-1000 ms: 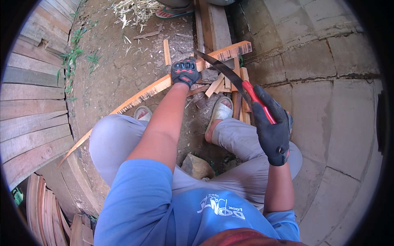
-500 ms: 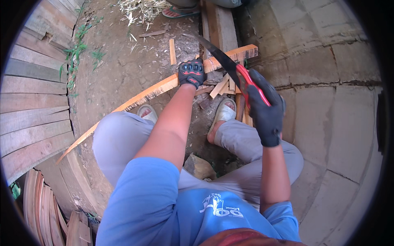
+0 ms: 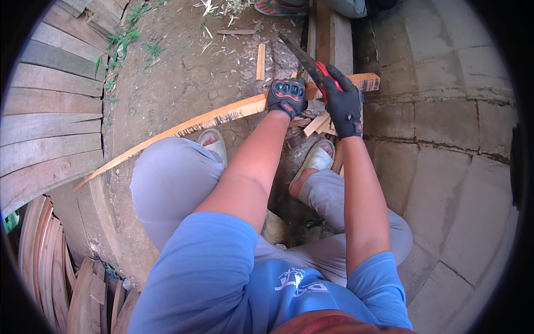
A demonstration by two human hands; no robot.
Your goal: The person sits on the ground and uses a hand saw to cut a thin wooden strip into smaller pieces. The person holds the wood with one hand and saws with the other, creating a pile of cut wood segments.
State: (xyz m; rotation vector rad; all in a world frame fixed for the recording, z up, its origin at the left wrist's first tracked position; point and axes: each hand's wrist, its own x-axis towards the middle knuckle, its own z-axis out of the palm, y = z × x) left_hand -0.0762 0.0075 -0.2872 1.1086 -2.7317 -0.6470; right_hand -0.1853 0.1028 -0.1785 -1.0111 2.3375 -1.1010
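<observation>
A long, narrow wooden board (image 3: pixel 222 113) slants across in front of me, its right end up near the wall. My left hand (image 3: pixel 287 97), in a black and red glove, is closed over the board and presses down on it. In my right hand (image 3: pixel 342 107), also gloved, is the red and black handle of a pruning saw (image 3: pixel 300 54). The dark blade points away and to the left, crossing over the board just right of my left hand. Whether its edge touches the wood I cannot tell.
Short wood offcuts (image 3: pixel 318 123) lie below the board, and a small strip (image 3: pixel 260 62) beyond it. A thick timber beam (image 3: pixel 340 47) runs away from me beside another person's sandalled foot (image 3: pixel 281 8). A block wall (image 3: pixel 428 122) stands right; stacked planks (image 3: pixel 47 250) lie lower left.
My right hand has moved forward and left, bringing the saw lower and closer to the board and my left hand. The left hand keeps its hold; the whole view has shifted somewhat.
</observation>
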